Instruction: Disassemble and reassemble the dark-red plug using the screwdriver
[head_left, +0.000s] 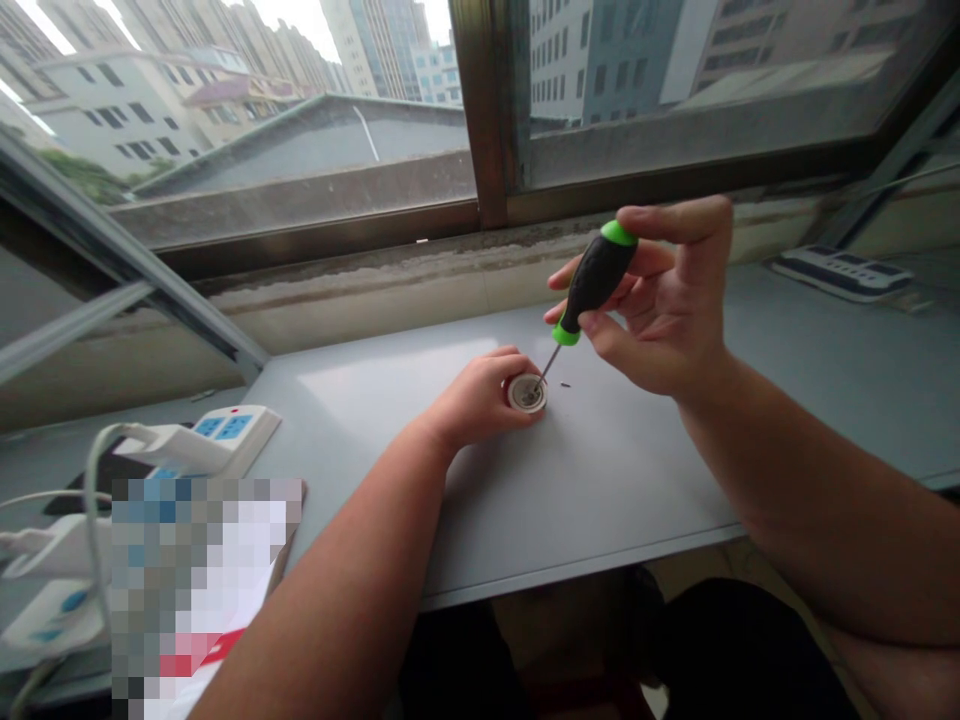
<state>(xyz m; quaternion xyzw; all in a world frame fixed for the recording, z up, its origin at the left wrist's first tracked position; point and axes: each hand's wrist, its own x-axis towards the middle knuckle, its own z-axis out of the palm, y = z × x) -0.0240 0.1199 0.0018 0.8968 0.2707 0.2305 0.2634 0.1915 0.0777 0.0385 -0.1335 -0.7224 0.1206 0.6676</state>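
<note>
My left hand (480, 402) is wrapped round a small round white part (527, 393) and holds it down on the grey table (600, 480). My right hand (660, 300) grips a screwdriver (592, 282) with a black and green handle, tilted, its thin tip resting in the middle of the round part. A tiny dark speck, perhaps a screw (565, 384), lies on the table just right of the part.
A white power strip (214, 440) with plugs and cables sits at the left, beside a blurred paper or package (202, 570). Another power strip (844, 272) lies at the far right. A window frame (487, 110) and sill run behind the table.
</note>
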